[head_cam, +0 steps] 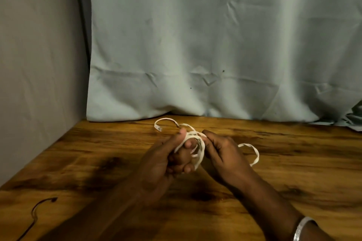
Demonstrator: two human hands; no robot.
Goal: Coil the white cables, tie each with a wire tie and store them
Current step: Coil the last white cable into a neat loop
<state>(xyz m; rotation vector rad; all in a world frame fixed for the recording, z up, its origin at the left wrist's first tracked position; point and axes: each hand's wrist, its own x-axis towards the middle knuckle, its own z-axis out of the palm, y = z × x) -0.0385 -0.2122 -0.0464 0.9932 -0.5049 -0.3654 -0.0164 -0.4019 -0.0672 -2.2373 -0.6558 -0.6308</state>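
Pale curtain (215, 45) hangs behind a wood table (293, 172); grey wall (39, 55) to the left. Two hands over the table's middle. Left hand (166, 158) grips one white cable (200, 147) coiled round its fingers; right hand (221, 152) pinches the coil. One dark wire (35, 214) lies near-left.

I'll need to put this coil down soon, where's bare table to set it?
Bare table right of the right hand, past the cable loop. Also front left, between the black wire and left hand. The middle is crowded by hands and cable.
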